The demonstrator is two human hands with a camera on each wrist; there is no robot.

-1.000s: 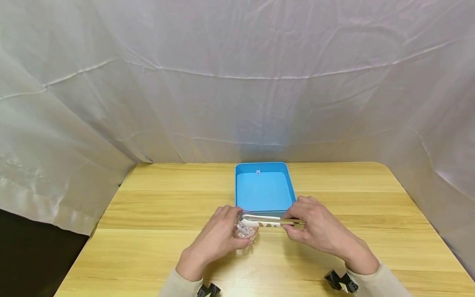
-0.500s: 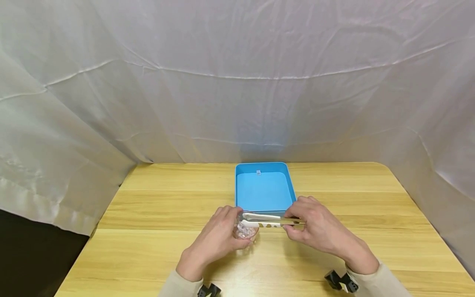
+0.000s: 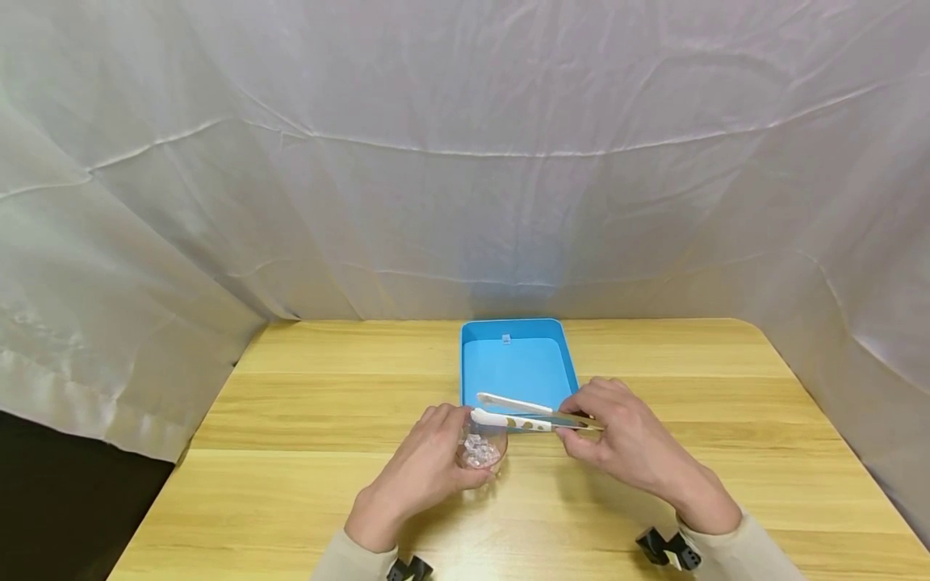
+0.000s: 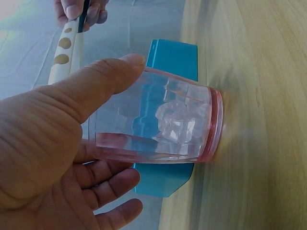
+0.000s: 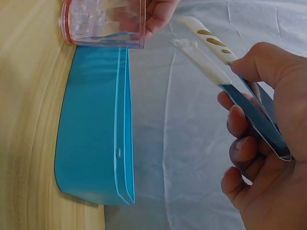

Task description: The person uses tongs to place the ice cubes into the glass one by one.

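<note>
My left hand (image 3: 429,456) holds a clear, pink-tinted cup (image 4: 148,120), thumb on one side and fingers on the other. Clear ice-like cubes (image 4: 180,122) lie in its bottom; the cup stands upright on the table. In my right hand (image 3: 617,424) is a pair of tongs (image 3: 516,411) with metal arms and white ends spotted brown, pinched between thumb and fingers. The tongs' tips are spread apart above the cup's rim, and no cube shows between them in the right wrist view.
Just beyond the cup stands a shallow blue tray (image 3: 519,367) with one small clear cube (image 3: 506,340) near its far wall. The wooden table (image 3: 327,403) ends at a pale grey curtain (image 3: 465,161) behind and on both sides.
My right hand has lifted the tongs from the cup to above its rim, and their arms have spread wider. The left hand and the cup have stayed in place.
</note>
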